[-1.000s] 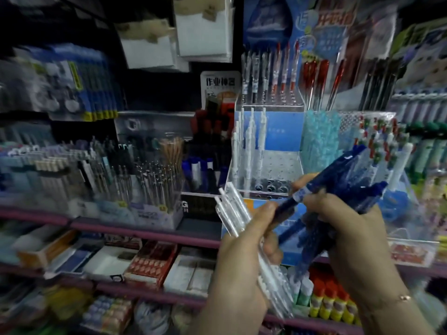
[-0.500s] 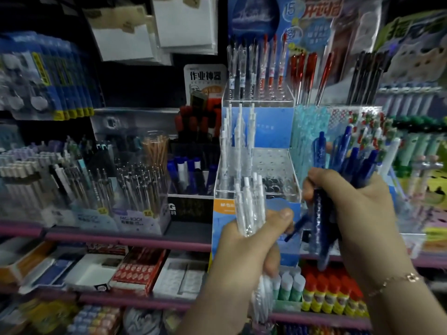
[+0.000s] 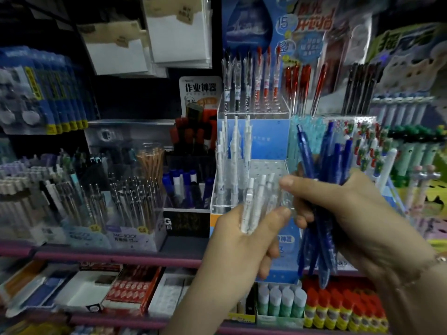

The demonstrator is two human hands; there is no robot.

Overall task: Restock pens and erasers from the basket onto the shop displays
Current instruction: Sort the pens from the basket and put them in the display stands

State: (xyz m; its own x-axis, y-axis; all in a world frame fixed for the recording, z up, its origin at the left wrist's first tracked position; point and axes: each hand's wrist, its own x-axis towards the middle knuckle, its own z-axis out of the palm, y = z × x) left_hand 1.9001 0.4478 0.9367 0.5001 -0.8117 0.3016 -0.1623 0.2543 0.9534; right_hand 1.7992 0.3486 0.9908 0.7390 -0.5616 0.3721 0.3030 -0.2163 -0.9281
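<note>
The left hand (image 3: pixel 244 240) holds a small bunch of white pens (image 3: pixel 254 206); its fingers are curled around the lower part of the bunch and the thumb presses on them from the right side. The pens stand almost upright, with their tops in front of the clear display stand (image 3: pixel 251 165). In this stand some more white pens of the same kind stand in the holes on its left side.

The right hand (image 3: pixel 358 216) grips a bunch of blue pens (image 3: pixel 321 189), fingers wrapped around the middle of it. The blue pens fan out upward and their lower ends point down under the hand. The thumb of this hand reaches to the left and is just beside the tops of the white pens; I cannot tell if it touches them.

Both hands are near each other, in front of the pink shelf (image 3: pixel 116 257). Below the stand there is a row of glue sticks (image 3: pixel 338 308) with red caps. On the left, other boxes of pens (image 3: pixel 130 197) stand on the shelf.
</note>
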